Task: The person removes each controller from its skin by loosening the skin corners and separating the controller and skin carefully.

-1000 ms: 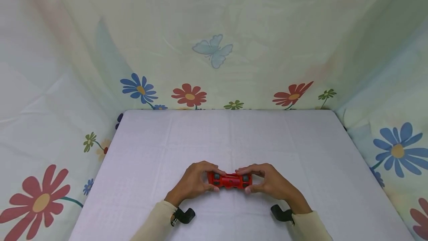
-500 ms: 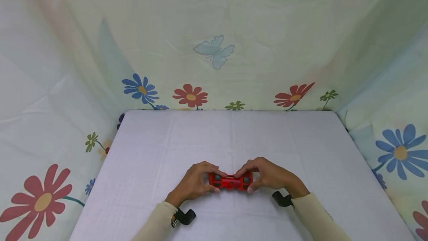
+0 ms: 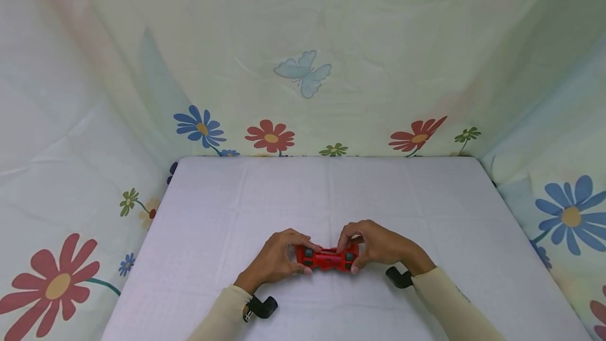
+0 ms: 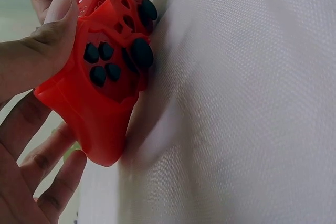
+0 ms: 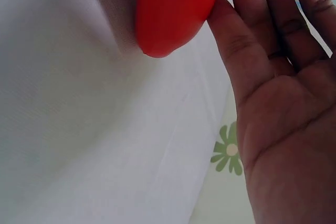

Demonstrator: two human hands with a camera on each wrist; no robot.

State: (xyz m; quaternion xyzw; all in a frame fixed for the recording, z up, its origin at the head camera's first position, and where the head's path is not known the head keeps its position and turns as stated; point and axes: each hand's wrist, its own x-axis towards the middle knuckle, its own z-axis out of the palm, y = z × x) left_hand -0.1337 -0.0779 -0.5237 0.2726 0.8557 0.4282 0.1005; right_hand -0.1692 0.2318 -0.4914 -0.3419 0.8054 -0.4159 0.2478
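A red game controller (image 3: pixel 329 260) with black buttons and sticks stands on the white tabletop in front of me, its handles toward the left and right. My left hand (image 3: pixel 273 257) holds the left end, fingers on the far side and thumb on the near side. At the right end, my right hand (image 3: pixel 381 246) grips it between thumb and bent fingers. In the left wrist view the controller's face (image 4: pixel 102 108) shows its button cluster and two sticks, with the left thumb on its edge. One smooth handle (image 5: pixel 170 14) appears in the right wrist view, beside the right hand (image 5: pixel 283 108).
The white cloth-covered table (image 3: pixel 303 188) extends around the hands. A curtain (image 3: pixel 303 25) printed with flowers and a butterfly hangs behind it and along both sides. Each wrist wears a small black camera, such as the left wrist's camera (image 3: pixel 263 307).
My right hand has risen a little away from me, its fingers now more bent at the controller's far edge. The left hand and the controller stay nearly in place.
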